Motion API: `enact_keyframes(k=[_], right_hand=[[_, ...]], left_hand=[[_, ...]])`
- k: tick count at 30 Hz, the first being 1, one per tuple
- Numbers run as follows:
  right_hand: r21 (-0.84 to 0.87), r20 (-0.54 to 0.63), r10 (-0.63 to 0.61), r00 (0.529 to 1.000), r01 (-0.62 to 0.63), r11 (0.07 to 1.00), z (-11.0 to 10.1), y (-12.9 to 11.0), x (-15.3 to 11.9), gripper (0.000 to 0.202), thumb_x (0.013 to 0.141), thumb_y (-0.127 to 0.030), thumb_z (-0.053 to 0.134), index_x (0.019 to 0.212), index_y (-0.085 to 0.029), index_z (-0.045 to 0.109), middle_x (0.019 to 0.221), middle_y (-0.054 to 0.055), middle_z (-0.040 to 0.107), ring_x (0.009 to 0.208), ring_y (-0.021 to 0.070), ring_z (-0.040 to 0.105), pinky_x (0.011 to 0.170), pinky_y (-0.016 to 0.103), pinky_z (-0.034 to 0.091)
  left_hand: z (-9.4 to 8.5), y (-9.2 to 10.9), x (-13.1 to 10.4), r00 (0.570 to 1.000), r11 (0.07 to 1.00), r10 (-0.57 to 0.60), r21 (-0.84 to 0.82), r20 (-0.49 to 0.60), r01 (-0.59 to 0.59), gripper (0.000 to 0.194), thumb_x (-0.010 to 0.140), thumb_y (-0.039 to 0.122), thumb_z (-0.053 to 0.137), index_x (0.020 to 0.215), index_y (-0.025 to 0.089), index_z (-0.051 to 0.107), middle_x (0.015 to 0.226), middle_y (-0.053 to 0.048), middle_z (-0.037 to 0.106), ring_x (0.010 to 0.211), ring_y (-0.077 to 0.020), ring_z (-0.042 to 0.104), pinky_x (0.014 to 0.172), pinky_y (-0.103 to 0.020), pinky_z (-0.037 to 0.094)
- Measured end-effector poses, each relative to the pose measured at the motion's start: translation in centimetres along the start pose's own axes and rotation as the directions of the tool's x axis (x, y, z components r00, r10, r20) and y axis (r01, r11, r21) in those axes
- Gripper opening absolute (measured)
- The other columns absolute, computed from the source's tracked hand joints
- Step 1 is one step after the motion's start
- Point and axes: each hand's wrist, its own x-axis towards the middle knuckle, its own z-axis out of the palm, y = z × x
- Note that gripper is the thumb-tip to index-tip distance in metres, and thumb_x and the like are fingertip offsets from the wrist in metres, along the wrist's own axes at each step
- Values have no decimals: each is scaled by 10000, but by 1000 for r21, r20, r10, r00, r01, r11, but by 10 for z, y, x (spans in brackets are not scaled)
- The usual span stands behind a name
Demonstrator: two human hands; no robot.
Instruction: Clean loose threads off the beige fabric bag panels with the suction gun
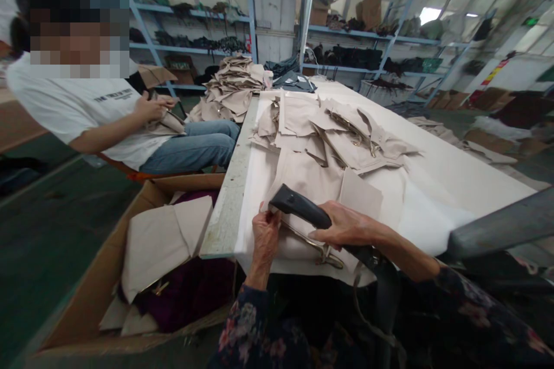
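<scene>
My right hand (348,223) is wrapped round a black hand-held tool (298,204) with a long rounded head; its exact kind does not show. A thick dark tube hangs below the grip. Right at the tool's front end, my left hand (265,236) pinches the edge of a beige fabric piece (309,176) lying near the table's front edge. A metal zipper (305,238) with a gold-coloured pull runs along this piece, under the tool. My left fingertips are partly hidden by the tool's head.
Beige zippered pieces (346,132) lie heaped farther up the white table (437,161). On the left stands a cardboard box (101,265) holding beige pieces and purple cloth. A seated co-worker (116,109) handles fabric there. A grey pipe (502,222) juts in from the right.
</scene>
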Motion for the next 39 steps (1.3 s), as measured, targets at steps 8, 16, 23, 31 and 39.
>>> enact_keyframes(k=[8,16,23,31,39], right_hand=[[36,26,-47,999,46,998,-6,3,10,232,733,-306,594,577,-150,522,445,-18,545,377,85,480,370,178,371],[197,-172,21,985,14,980,-17,1,16,237,748,-346,616,653,-156,508,491,-1,569,401,105,526,387,195,425],[193,-2,23,1000,-22,981,3,0,-6,202,752,-310,601,650,-153,526,463,-17,562,397,98,512,382,181,394],[274,-34,-18,999,26,961,12,-6,38,219,716,-276,606,568,-148,505,440,-14,542,379,94,508,362,176,401],[341,-169,22,985,38,939,-7,-7,-1,247,743,-330,624,615,-152,511,455,-19,540,385,85,495,375,181,426]], left_hand=[[5,9,0,997,983,-53,-175,60,62,167,582,233,749,617,175,596,552,51,537,533,-88,488,563,-221,416],[1,9,1,994,959,-74,-269,79,93,207,566,204,758,551,199,552,614,6,607,750,-168,620,851,-321,462],[3,8,4,992,945,-89,-308,88,112,170,557,208,768,687,189,659,779,-22,707,850,-180,640,915,-320,438],[3,6,4,992,961,-109,-249,63,121,208,521,180,765,698,178,654,694,3,684,704,-155,623,780,-296,465],[6,4,7,999,983,-36,-178,-7,34,185,571,223,735,638,180,569,697,25,657,749,-132,590,832,-279,438]])
